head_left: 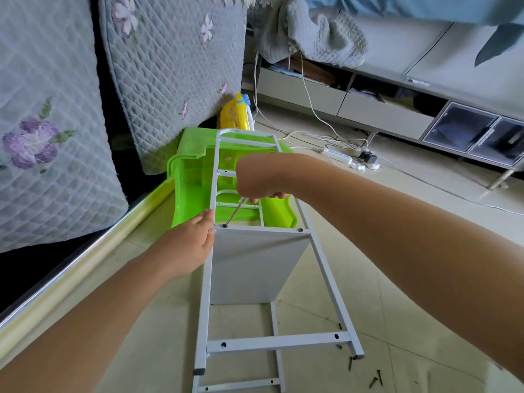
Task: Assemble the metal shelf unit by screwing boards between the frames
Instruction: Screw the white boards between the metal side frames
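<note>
Meanwhile right hand (256,184) grips screwdriver (234,211) at frame (204,282); left hand (188,245), fingers straight, steadies it.

**Driving a screw into the shelf frame**

The right hand (256,180) grips a screwdriver (234,211), its tip at a screw hole in the upper frame (326,268) crossbar. The left hand (190,248) lies flat against the frame's left rail beside the white board (255,265). Loose screws (375,381) lie on the floor (411,321) near the frame's feet. A green plastic stool (192,177) stands behind.
</note>
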`<state>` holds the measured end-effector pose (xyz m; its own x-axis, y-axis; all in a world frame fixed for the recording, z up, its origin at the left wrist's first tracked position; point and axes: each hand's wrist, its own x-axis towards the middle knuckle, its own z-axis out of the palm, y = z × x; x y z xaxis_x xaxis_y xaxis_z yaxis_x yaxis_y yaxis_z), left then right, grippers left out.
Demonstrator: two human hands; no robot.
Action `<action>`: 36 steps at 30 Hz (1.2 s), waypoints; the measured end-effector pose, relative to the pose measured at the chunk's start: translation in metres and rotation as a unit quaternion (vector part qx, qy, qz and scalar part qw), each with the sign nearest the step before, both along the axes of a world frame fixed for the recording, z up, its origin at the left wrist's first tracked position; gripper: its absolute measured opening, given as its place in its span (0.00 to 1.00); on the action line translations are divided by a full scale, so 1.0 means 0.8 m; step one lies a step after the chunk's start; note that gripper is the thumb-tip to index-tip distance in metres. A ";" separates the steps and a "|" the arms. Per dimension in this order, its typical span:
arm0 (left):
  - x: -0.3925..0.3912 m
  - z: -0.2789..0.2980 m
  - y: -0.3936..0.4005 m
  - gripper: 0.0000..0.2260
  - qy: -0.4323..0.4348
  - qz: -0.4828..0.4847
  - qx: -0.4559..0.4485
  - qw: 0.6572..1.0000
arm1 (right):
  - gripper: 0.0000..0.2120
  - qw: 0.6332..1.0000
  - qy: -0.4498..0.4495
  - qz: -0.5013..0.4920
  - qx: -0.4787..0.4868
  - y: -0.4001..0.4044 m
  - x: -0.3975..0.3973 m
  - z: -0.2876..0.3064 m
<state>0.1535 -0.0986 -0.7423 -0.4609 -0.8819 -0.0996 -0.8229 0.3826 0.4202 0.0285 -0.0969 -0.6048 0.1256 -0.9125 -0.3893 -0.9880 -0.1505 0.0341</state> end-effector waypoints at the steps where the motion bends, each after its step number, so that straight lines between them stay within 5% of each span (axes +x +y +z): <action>1: 0.000 0.001 0.001 0.22 -0.007 -0.001 0.001 1.000 | 0.14 1.000 0.000 -0.007 0.002 0.002 -0.003 -0.001; 7: -0.002 0.012 0.006 0.22 -0.067 0.015 -0.010 0.998 | 0.15 0.986 -0.070 -0.122 -0.085 0.026 -0.066 0.002; 12: -0.041 0.025 0.018 0.33 -0.077 -0.073 -0.141 0.984 | 0.14 0.916 -0.168 -0.316 -0.180 0.068 -0.188 -0.053; 17: -0.143 0.028 0.033 0.22 -0.079 -0.065 -0.084 0.991 | 0.14 0.848 -0.211 -0.467 -0.135 0.123 -0.277 -0.183; 22: -0.218 0.024 0.023 0.25 -0.104 0.016 -0.050 0.993 | 0.11 0.865 -0.220 -0.445 -0.076 0.186 -0.285 -0.324; 27: -0.243 0.011 0.025 0.33 -0.121 0.110 -0.052 0.985 | 0.08 0.924 -0.175 -0.339 0.007 0.228 -0.262 -0.408; 32: -0.248 0.012 0.025 0.16 -0.144 0.117 -0.046 0.982 | 0.01 0.950 -0.116 -0.280 0.069 0.238 -0.252 -0.435; 36: -0.243 0.018 0.021 0.08 -0.129 0.129 -0.026 0.983 | 0.11 0.968 -0.042 -0.239 0.064 0.244 -0.252 -0.447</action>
